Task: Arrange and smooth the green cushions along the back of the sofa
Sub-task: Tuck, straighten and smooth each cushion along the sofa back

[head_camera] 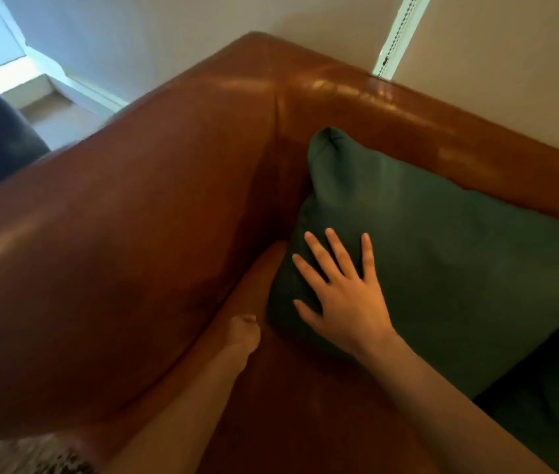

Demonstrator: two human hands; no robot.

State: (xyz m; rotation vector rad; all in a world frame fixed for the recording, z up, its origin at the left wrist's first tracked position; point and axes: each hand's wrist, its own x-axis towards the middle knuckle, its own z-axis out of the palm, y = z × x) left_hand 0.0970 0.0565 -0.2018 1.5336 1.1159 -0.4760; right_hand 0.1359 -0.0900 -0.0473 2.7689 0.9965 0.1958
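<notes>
Step in hand: smoothing the green cushion (442,254), which leans against the sofa (134,217) back in the corner. The right hand (343,299) lies flat on its face, fingers straight and spread, gripping nothing. The left hand (242,333) is curled near the seat; whether it holds anything cannot be told. Next move likely calls for a flat stroke across the fabric

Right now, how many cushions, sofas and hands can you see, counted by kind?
Green cushions: 2 (the green cushion in the corner and a darker cushion at the right edge)
Brown leather sofa: 1
Hands: 2 (right hand flat on the corner cushion, left hand curled at the seat)
Total: 5
</notes>
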